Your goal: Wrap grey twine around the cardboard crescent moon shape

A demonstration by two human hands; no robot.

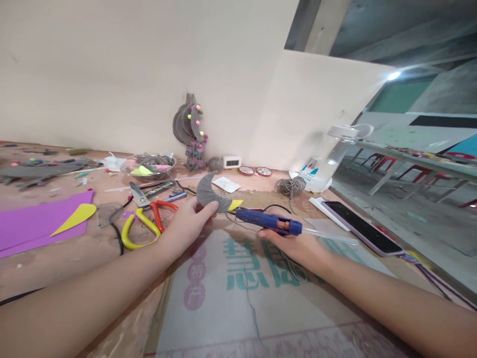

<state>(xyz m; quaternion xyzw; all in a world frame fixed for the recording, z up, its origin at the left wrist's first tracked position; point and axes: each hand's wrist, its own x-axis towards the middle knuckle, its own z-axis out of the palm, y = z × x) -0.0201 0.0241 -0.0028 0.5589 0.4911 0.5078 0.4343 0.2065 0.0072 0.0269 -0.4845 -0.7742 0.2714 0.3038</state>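
My left hand point(194, 216) pinches a crescent point(210, 196) wrapped in grey yarn, its lower right tip still showing bare yellow. In my right hand point(288, 241) is a blue hot glue gun point(266, 221), with a clear glue stick poking out of its back end. The gun's nozzle points left and is close to the crescent's yellow tip; I cannot tell whether they touch. Loose grey yarn trails below my right hand across a printed board point(223, 318). Part of the right hand's grip is hidden behind the gun.
Scissors point(143, 223) and purple sheets point(33, 219) with a yellow cutout lie left. Behind are a bowl point(149, 166), a small digital clock point(231, 161) and a yarn ball point(290, 186). A water bottle point(337, 149) and a phone point(361, 227) stand and lie right. A grey ornament point(188, 124) hangs on the wall.
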